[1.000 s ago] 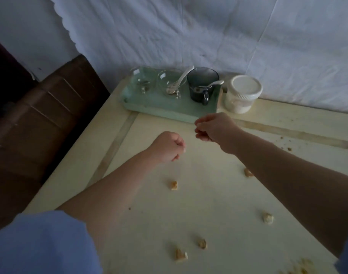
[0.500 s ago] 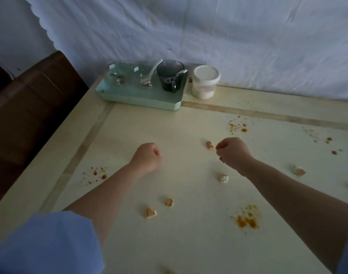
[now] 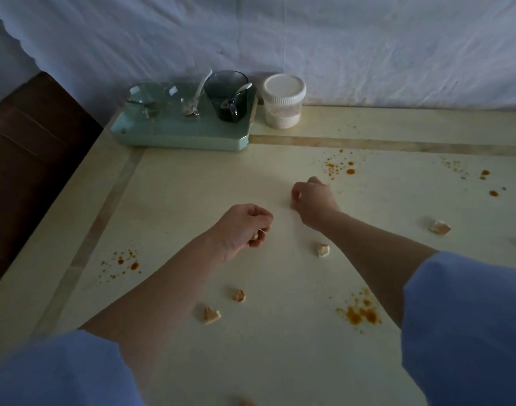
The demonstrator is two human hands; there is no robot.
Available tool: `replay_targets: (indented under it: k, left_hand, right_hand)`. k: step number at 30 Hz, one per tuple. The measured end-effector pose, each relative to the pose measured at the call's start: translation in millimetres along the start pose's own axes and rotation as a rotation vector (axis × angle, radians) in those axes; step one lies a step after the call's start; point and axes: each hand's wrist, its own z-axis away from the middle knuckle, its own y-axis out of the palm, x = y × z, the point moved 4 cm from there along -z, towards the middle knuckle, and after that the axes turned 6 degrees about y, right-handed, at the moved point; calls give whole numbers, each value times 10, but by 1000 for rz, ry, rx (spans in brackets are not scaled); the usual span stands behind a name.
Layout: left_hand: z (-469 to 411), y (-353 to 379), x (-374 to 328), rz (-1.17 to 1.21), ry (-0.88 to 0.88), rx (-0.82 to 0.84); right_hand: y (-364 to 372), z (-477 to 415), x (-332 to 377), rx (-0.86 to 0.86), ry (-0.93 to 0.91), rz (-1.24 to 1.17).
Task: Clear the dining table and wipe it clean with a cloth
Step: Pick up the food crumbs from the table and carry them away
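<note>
On the cream dining table [image 3: 192, 183] lie several small bread pieces: one [image 3: 322, 249] beside my right forearm, two [image 3: 239, 295] [image 3: 211, 315] by my left forearm, one [image 3: 440, 227] at the right. My left hand [image 3: 242, 227] is curled over the table and holds a bread piece that shows between its fingers. My right hand [image 3: 313, 200] is curled with its fingertips down on the table, at the spot where a piece lay; that piece is hidden under it. Orange sauce stains [image 3: 360, 313] [image 3: 340, 167] [image 3: 124, 263] spot the surface.
A mint-green tray [image 3: 177, 142] at the far left corner carries a dark glass mug [image 3: 227, 95], two clear glass cups [image 3: 145, 101] and spoons. A white-lidded jar [image 3: 283, 101] stands to its right. A brown chair [image 3: 31, 148] is past the left edge; a white cloth hangs behind.
Both hands drew back from the tray toward the middle of the table. My right hand came down over a bread piece, and my left hand turned so that a held piece shows.
</note>
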Motion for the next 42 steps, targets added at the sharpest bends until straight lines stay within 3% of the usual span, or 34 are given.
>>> replay_targets:
  k: [4,11,15,22,24,27,28,30,35,39,42]
  left_hand:
    - [231,-166,104,-265,39,18]
    - [597,-127,376,-893,40,13]
    - [711,-125,581,-1143,-32,-3]
    - [748,-92,654,-1051,16,-6]
    - [777,-96,591,-833,81,-50]
    - [891,-222,568,-283,53,-122]
    - [939,-279,582,-187,30,-126]
    - [1027,-394,641,-233,1,-130]
    - [1174,-498,847,-904,-21,-134]
    - [1183,-418,891,-1069,11,-203]
    - [1187,-373,879,-1135,7,-241]
  right_hand:
    - [55,134,25,14,52,-23]
    - [-87,549,-66,161,141,-493]
    - [-177,757,-249,155,142,-388]
    - [-67,877,-507,165,121,-194]
    - [-9,894,-488,168,85,-131]
    - [37,926,-436,127,34,-20]
    - [47,933,-419,116,27,0]
    - [48,954,-384,98,36,-9]
    - [93,1064,-201,213,118,-267]
    - [131,1338,0,469,279,-912]
    - [144,1606,84,711,342,-1187]
